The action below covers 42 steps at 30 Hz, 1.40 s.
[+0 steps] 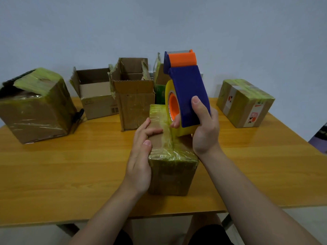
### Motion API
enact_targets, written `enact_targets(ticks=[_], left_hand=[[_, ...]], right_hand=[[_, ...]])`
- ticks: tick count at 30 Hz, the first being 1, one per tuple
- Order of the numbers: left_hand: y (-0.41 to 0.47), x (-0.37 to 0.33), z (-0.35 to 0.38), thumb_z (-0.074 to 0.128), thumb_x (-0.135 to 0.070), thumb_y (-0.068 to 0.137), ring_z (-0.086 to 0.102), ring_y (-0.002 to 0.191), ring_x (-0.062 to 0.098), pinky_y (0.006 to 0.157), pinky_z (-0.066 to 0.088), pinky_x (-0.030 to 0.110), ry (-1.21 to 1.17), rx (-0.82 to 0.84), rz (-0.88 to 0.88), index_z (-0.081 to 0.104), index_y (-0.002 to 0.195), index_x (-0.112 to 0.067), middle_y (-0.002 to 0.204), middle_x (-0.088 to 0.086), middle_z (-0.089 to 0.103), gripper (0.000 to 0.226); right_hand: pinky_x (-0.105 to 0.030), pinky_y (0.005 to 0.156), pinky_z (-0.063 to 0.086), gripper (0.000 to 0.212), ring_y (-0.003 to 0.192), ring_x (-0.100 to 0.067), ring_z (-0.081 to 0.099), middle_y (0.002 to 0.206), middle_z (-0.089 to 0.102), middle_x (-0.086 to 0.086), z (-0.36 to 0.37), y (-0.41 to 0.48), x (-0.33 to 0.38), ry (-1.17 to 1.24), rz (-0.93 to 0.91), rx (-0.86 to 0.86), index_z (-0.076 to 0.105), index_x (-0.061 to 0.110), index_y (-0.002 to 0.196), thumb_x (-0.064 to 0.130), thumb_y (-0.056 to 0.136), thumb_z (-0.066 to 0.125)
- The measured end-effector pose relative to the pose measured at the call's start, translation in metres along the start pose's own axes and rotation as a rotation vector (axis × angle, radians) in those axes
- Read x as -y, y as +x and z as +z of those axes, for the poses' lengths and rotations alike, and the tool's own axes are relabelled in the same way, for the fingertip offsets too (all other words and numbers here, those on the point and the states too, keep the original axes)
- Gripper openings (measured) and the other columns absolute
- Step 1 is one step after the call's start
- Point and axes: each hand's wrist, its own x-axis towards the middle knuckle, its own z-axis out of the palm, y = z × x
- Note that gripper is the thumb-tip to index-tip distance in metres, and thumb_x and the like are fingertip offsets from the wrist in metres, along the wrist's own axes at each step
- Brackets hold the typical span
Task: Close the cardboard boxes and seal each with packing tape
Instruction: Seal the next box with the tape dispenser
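Left hand (139, 156) is pressing flat on box (171, 174); right hand (205, 131) is gripping dispenser (189, 89), hiding box's far corner

Matt against gloss
Brown matt cardboard box (170, 174) under glossy, wrinkled tape (165, 150); smooth blue plastic dispenser (189, 89); satin wood-grain desk (70, 165).

A closed, tape-wrapped cardboard box (172, 167) lies front and centre, the blue-orange tape dispenser (187, 89) upright on its top.
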Motion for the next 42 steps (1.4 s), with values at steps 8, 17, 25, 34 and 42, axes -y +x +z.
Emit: enact_targets(ticks=[8, 17, 25, 34, 42], left_hand=[[0.047, -0.067, -0.022, 0.058, -0.043, 0.094, 0.042, 0.135, 0.011, 0.11, 0.044, 0.044, 0.809, 0.332, -0.021, 0.05, 0.146, -0.031, 0.153, -0.011, 0.043, 0.054], [0.124, -0.057, 0.012, 0.043, -0.051, 0.102, 0.043, 0.137, 0.029, 0.113, 0.037, 0.049, 1.174, 0.431, 0.076, 0.044, 0.148, -0.022, 0.148, 0.009, 0.047, 0.054], [0.132, -0.038, 0.031, 0.009, -0.063, 0.106, -0.014, 0.16, 0.02, 0.129, -0.006, 0.05, 1.198, 0.756, -0.032, -0.007, 0.166, -0.025, 0.174, -0.003, -0.011, 0.073], [0.105, -0.053, 0.023, 0.035, -0.04, 0.108, 0.056, 0.136, 0.028, 0.107, 0.05, 0.047, 1.156, 0.366, 0.153, 0.063, 0.135, -0.023, 0.145, 0.004, 0.062, 0.042], [0.056, -0.084, 0.0, 0.021, -0.077, 0.098, -0.017, 0.158, 0.016, 0.13, 0.005, 0.056, 1.066, 0.806, -0.122, -0.004, 0.166, -0.027, 0.173, -0.007, -0.013, 0.088]], right_hand=[[-0.026, 0.059, 0.055, 0.049, 0.063, -0.024, 0.064, 0.084, 0.063, -0.029, 0.004, -0.004, 0.003, -0.068, -0.044, -0.056, 0.061, -0.012, 0.109, 0.035, 0.101, 0.052], [-0.045, 0.071, 0.058, 0.026, 0.083, -0.04, 0.068, 0.088, 0.071, -0.007, 0.002, 0.0, 0.014, -0.237, -0.106, -0.34, 0.068, 0.022, 0.1, 0.046, 0.099, 0.058], [-0.026, 0.071, 0.058, 0.049, 0.087, -0.028, 0.071, 0.093, 0.073, -0.01, -0.006, 0.008, 0.006, -0.208, -0.068, -0.449, 0.067, 0.017, 0.108, 0.06, 0.09, 0.054], [-0.038, 0.078, 0.058, 0.034, 0.088, -0.028, 0.071, 0.091, 0.073, 0.0, 0.007, 0.004, 0.007, -0.22, -0.067, -0.435, 0.067, 0.021, 0.107, 0.051, 0.099, 0.054], [-0.033, 0.08, 0.059, 0.041, 0.094, -0.027, 0.072, 0.099, 0.072, 0.005, 0.013, -0.005, 0.007, -0.227, -0.048, -0.405, 0.062, 0.028, 0.114, 0.061, 0.09, 0.052]])
